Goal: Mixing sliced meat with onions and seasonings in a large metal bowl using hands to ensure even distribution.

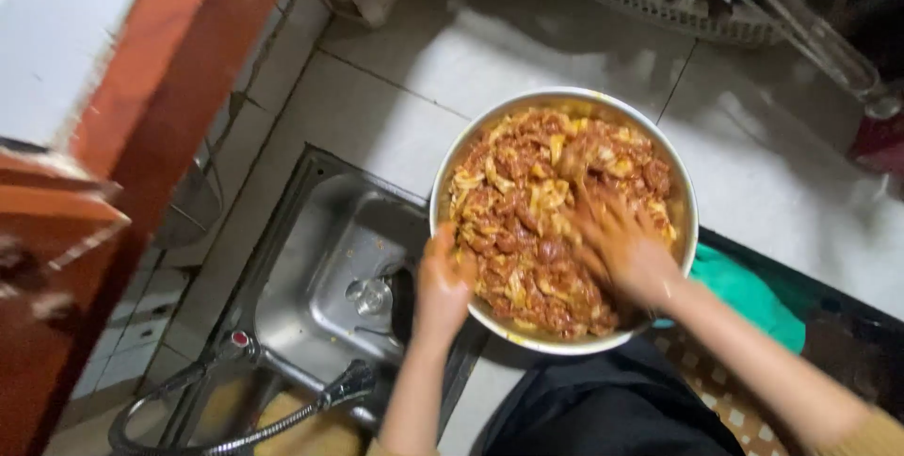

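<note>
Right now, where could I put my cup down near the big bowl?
Bare white tiles lie beyond the sink, left of the bowl, and to its right. Crowded: both hands, left hand and right hand, work at the bowl; a green cloth sits beside it.

Light is dim and warm, with a soft yellow cast over the whole head view. The brightest patch falls on the pale floor tiles (527, 51) at the top, where broad soft shadows cross them. The bottom right corner sinks into near black. The steel sink (348, 258) shows dull grey glare. Motion blur smears the right hand (617, 244) and the wooden edge at left. Overall focus is soft and detail grainy.
</note>
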